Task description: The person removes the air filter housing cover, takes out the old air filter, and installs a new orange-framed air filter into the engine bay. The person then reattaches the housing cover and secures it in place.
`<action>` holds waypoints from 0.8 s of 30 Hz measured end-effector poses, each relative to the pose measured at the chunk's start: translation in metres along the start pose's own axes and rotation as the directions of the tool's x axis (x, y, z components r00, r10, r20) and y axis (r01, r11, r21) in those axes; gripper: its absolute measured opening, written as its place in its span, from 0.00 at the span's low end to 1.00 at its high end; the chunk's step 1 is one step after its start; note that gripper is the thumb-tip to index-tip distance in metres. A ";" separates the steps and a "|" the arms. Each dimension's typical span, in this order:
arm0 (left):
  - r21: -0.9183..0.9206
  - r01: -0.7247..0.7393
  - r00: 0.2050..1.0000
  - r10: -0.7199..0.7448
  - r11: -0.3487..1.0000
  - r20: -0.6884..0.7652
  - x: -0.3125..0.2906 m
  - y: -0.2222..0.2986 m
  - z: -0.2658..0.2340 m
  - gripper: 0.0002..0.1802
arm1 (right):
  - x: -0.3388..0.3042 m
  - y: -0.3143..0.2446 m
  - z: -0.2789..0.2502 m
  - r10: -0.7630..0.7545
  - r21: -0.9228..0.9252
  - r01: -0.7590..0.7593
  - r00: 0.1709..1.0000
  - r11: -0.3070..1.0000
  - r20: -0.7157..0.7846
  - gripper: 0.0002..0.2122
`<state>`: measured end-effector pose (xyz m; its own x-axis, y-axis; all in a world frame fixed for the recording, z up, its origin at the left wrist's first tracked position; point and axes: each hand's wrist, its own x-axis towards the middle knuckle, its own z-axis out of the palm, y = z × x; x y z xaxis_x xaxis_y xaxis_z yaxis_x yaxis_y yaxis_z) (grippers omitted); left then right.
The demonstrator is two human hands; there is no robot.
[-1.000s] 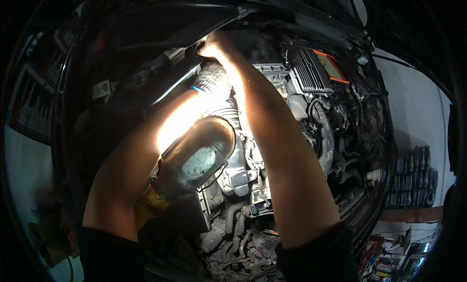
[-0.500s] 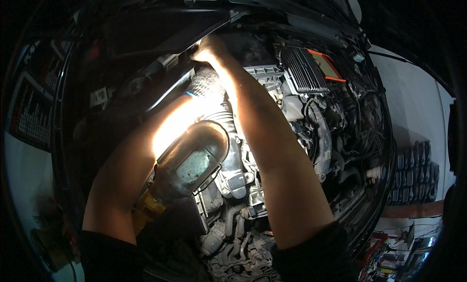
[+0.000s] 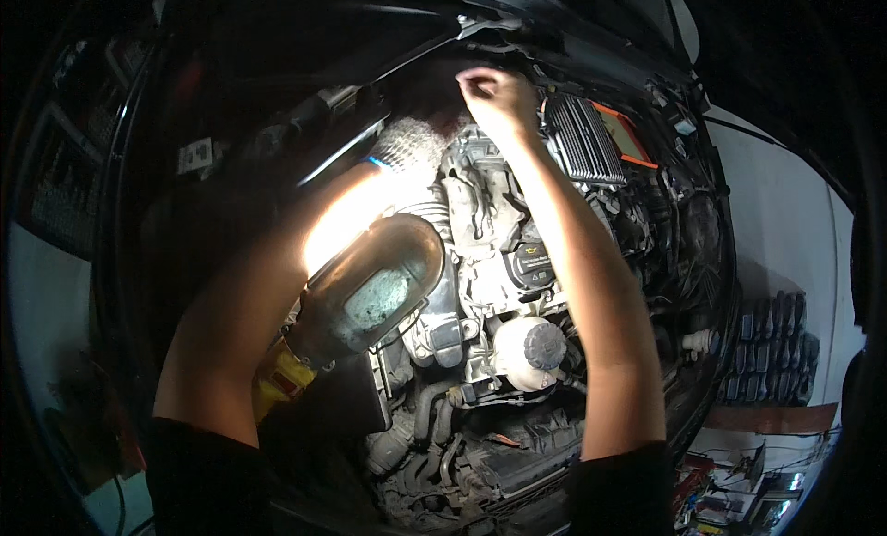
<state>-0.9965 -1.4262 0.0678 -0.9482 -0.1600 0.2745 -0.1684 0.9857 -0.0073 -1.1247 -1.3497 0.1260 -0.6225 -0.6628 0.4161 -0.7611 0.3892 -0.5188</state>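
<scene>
My left hand [image 3: 409,148], in a grey knit glove with a blue cuff edge, reaches deep into the engine bay over the ribbed hose [image 3: 430,208]. Its fingers blur into the dark, so what they touch is hidden. Farther right and higher, my bare right hand [image 3: 499,100] is raised above the engine [image 3: 490,203], fingers curled in. Anything it pinches is too small to make out. Beneath my left forearm lies a rounded brownish housing [image 3: 337,300] with a paler oval panel.
A black oil filler cap [image 3: 531,263] and a whitish reservoir with a dark cap [image 3: 527,351] sit near my right forearm. At the far right are a finned black box [image 3: 582,139] and an orange-edged filter [image 3: 626,134]. Something yellow [image 3: 282,379] shows at lower left.
My right hand has moved right and away from the left one, uncovering the filler cap and reservoir. My left hand has shifted slightly right and up.
</scene>
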 end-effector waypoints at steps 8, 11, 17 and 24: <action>-0.195 0.031 0.999 -0.023 0.980 0.042 0.003 -0.019 0.012 0.29 | -0.027 0.028 0.004 -0.192 0.026 0.191 0.962 0.981 0.193 0.07; -0.313 0.012 1.000 -0.010 0.950 0.009 0.010 -0.010 0.003 0.19 | -0.030 0.030 -0.003 -0.151 -0.086 0.178 0.955 0.980 0.254 0.08; -0.558 -0.068 0.990 -0.016 0.827 -0.144 0.005 -0.024 0.012 0.14 | -0.027 0.005 -0.007 -0.247 -0.224 0.364 0.873 0.904 0.421 0.04; -0.324 0.065 0.998 -0.065 0.944 0.009 0.006 -0.013 -0.008 0.10 | -0.025 0.006 -0.004 -0.265 -0.393 0.635 0.693 0.665 0.671 0.11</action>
<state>-0.9975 -1.4399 0.0776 -0.9376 -0.2243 0.2657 -0.1330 0.9374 0.3219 -1.1143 -1.3283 0.1153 -0.1072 -0.9914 -0.0751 -0.9732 0.0891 0.2122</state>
